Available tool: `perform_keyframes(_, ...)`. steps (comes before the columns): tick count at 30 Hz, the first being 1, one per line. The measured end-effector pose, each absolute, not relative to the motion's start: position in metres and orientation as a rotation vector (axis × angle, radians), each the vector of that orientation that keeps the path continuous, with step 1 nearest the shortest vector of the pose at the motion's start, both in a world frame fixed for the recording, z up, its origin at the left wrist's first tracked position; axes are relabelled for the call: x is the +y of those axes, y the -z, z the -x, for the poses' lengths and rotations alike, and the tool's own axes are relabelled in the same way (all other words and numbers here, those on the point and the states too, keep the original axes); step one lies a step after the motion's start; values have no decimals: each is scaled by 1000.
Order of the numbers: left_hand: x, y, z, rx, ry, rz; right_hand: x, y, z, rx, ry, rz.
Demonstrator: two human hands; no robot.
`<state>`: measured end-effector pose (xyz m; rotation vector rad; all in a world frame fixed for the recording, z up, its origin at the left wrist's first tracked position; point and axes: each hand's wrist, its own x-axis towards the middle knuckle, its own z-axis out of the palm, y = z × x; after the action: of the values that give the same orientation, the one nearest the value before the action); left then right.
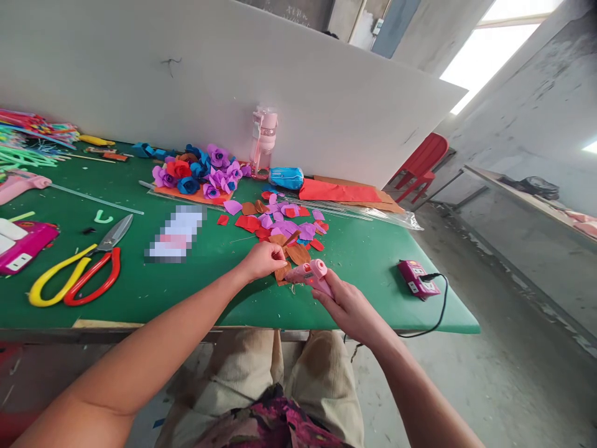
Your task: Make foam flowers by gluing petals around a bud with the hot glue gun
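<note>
Near the front edge of the green surface (364, 249), the left hand (261, 260) is pinching a brown petal (281, 274), and the right hand (351, 303) is gripping a pink glue gun (319, 271) (its tip is pointing at that petal). Loose petals (283, 229) are lying just beyond.

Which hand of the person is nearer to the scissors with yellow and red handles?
Left. The left hand, by the brown paper pieces, is to the right of the scissors; the right hand, holding the pink glue gun, is farther right.
</note>
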<state>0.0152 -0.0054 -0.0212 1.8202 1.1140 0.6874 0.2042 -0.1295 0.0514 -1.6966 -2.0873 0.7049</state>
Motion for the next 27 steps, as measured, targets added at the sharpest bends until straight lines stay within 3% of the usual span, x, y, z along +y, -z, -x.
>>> perform_keyframes(27, -5, 21, -15, 1101, -682, -1810, -129, -60, -204, -2202, -582, 1826)
